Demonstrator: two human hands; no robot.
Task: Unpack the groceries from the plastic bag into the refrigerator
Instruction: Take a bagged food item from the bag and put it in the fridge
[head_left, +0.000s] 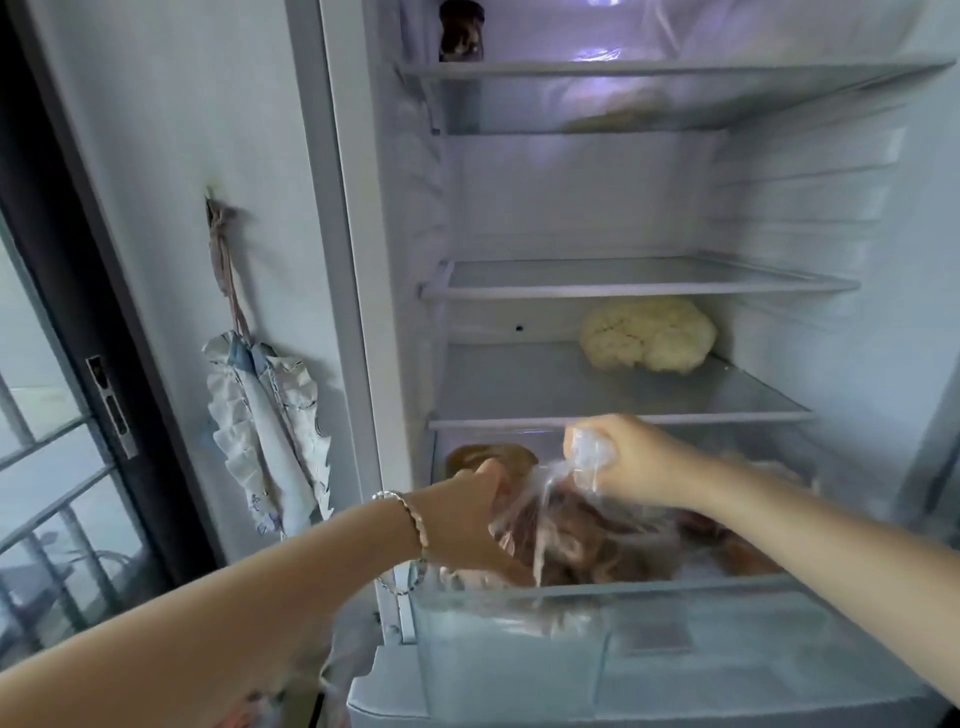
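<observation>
The refrigerator stands open with its clear bottom drawer pulled out. A clear plastic bag of brownish food sits in the drawer. My right hand grips the bunched top of that bag. My left hand, with a bracelet at the wrist, holds the bag's left side, its fingers partly hidden behind the plastic. A brown round item lies at the drawer's back left. A cauliflower rests on the shelf above the drawer.
The middle glass shelf is bare. On the top shelves stand a dark jar and a pale wrapped item. A frilled cloth hangs on the wall at left, beside a dark-framed glass door.
</observation>
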